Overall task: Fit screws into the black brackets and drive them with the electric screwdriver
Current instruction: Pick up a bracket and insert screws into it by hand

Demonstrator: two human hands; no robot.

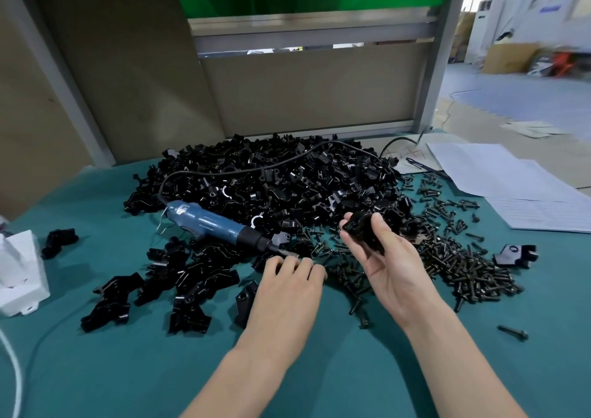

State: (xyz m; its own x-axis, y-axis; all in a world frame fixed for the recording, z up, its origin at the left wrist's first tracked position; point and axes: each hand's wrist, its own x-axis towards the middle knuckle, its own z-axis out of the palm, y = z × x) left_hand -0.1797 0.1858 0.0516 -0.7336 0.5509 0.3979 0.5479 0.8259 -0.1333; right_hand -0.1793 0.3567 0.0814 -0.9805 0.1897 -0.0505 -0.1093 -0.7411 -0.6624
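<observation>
The teal-covered worktop carries a broad heap of black brackets at the back, a looser spread of screws to its right, and the blue electric screwdriver lying against the heap. The right hand, palm up, curls round one bracket. The left hand bends its fingers down near the driver's tip; whether it pinches a screw I cannot tell. Best to turn the bracket's hole upward and seat a screw straight. The white box at far left holds something white, unclear.
</observation>
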